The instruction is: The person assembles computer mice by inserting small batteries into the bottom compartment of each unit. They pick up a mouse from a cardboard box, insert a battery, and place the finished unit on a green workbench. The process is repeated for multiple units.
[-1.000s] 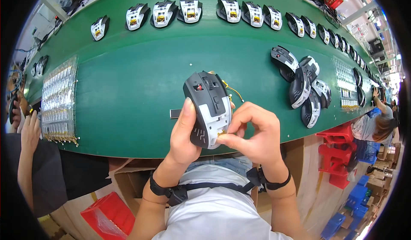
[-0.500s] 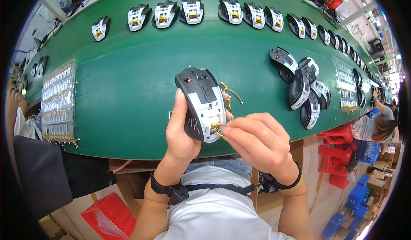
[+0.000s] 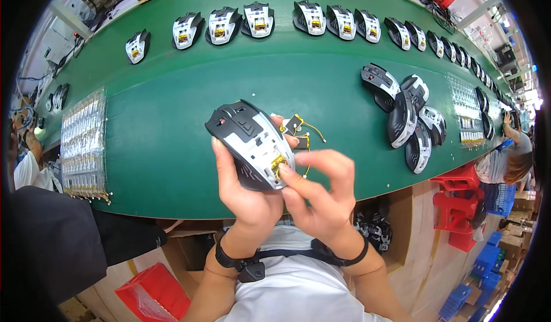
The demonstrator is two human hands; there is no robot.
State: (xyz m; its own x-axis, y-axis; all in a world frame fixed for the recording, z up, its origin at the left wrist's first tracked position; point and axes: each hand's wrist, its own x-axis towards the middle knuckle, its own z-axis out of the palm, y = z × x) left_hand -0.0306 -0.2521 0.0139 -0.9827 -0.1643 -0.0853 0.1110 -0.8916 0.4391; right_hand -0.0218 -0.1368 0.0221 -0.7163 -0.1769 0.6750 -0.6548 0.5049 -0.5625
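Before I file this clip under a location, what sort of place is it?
Likely an electronics assembly line: a long green workbench, a row of computer mouse shells along it, and the left hand holding one open mouse.

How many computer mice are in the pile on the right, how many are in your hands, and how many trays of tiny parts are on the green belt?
In the right-hand pile, mice: 5
In the left hand, half-built mouse: 1
On the belt, trays of small parts: 2
Total: 8
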